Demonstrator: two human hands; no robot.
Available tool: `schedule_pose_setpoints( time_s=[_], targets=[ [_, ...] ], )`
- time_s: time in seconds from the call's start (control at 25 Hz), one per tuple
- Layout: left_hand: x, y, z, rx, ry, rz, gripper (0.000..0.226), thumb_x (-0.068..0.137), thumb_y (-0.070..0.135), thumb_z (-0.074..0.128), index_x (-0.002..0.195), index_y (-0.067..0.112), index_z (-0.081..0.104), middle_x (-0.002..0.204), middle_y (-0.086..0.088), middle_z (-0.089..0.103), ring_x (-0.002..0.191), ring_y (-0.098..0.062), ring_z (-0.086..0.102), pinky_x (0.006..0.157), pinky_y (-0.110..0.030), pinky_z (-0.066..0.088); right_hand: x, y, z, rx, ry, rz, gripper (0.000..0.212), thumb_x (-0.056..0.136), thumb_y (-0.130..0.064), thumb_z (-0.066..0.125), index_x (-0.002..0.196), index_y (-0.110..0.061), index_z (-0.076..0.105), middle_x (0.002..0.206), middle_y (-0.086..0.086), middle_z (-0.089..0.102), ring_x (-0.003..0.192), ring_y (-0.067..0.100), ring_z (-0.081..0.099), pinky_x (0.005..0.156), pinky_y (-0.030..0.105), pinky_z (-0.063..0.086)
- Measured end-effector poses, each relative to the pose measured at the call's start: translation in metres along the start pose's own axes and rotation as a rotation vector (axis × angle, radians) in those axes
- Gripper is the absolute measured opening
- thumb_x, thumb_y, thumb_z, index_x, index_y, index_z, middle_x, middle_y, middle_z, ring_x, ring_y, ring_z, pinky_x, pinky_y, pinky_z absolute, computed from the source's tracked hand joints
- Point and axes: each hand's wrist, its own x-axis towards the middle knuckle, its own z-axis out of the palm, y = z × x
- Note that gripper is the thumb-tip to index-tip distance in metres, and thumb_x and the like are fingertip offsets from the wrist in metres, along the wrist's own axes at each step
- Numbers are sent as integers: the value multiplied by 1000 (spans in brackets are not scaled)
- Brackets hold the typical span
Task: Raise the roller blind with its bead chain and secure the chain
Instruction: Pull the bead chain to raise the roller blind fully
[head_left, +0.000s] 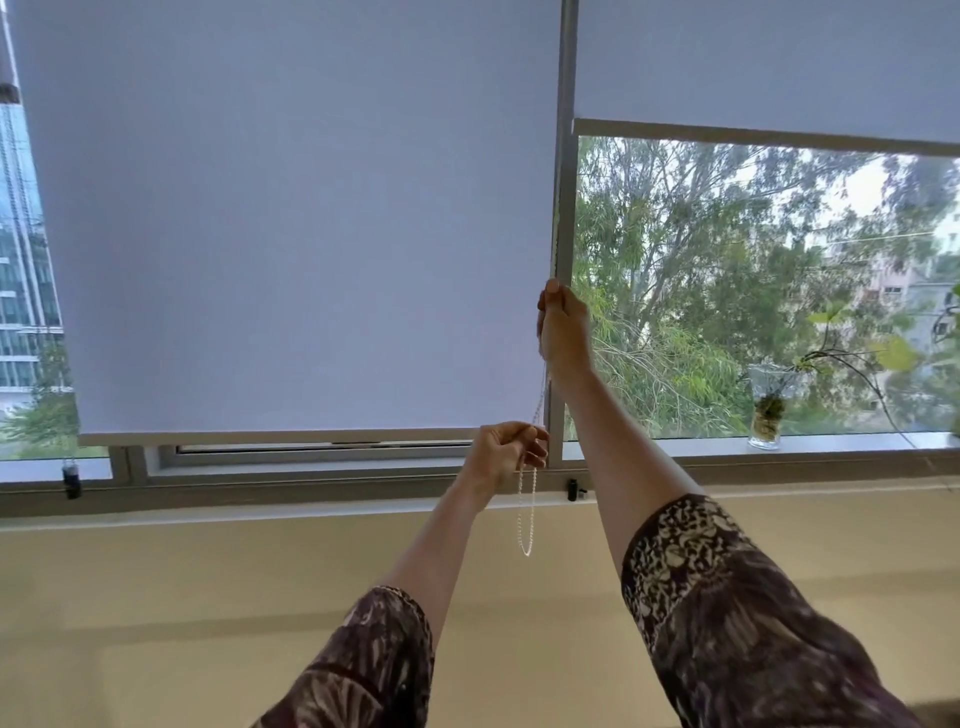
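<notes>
Head view: the right hand (563, 325), arm stretched upward, pinches the bead chain (525, 512) beside the roller blind (291, 234); the lower left hand's (506, 454) fingers pinch it near the sill, loop dangling below.

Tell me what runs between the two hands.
In the head view, a short taut stretch of bead chain runs from the right hand down to the left hand, beside the window frame post. Nothing else lies between.
</notes>
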Motion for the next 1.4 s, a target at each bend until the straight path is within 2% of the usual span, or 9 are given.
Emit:
schedule_pose_setpoints(
  time_s=[0.08,0.16,0.32,0.48,0.6,0.84,1.0,1.12,1.4],
  targets=[
    [1,8,-9,73,-35,-98,26,99,16,45,109,11,68,97,-6,74,85,-18,68,77,-30,52,-10,10,0,-41,9,-18,36,102,-27,37,68,-18,46,51,-3,37,41,9,29,43,24,20],
    [5,22,-11,74,-1,-143,30,100,17,41,119,10,64,113,-11,71,94,-20,64,76,-29,48,-21,22,0,-70,-2,-23,34,102,-25,37,71,-16,48,51,-4,38,41,7,30,43,24,22],
    [22,54,-11,11,104,-46,42,102,35,35,120,10,64,119,-7,67,104,-18,59,90,-39,39,-39,49,-8,-178,-16,-27,30,101,-20,39,76,-14,54,58,-7,47,50,5,41,50,21,31],
    [41,93,-6,-112,131,86,39,102,36,34,109,14,65,113,-3,68,97,-12,65,82,-30,46,-60,75,-17,-242,-35,-34,32,100,-23,40,72,-13,51,56,-6,45,49,12,37,50,29,28],
    [60,120,3,-208,91,122,30,101,32,39,106,14,63,108,-6,70,98,-19,67,82,-30,50,-71,92,-25,-334,-30,-30,34,100,-26,41,68,-16,47,57,-4,44,47,8,34,50,31,26],
    [85,151,20,-288,110,63,33,98,25,48,119,2,59,98,-3,69,85,-15,67,79,-31,52,-86,111,-33,-358,-92,-62,34,100,-25,43,67,-16,45,49,-9,38,46,7,30,48,25,24],
    [90,151,29,-323,163,57,23,99,22,46,94,10,65,71,2,57,63,-10,57,63,-27,56,-98,121,-37,-411,-102,-61,35,99,-25,44,65,-22,36,49,-7,37,46,6,28,47,23,25],
    [86,141,32,-333,164,97,33,100,12,38,74,14,57,46,7,43,36,-3,40,51,-24,55,-103,131,-42,-417,-148,-35,32,98,-25,45,67,-22,37,53,-7,40,51,9,30,51,28,27],
    [65,113,33,-101,183,177,34,96,5,37,70,17,56,57,3,46,50,-8,45,64,-27,53,-89,121,-63,-491,-458,217,30,98,-33,43,74,-19,57,56,0,57,45,13,52,49,27,43]
  ],
)
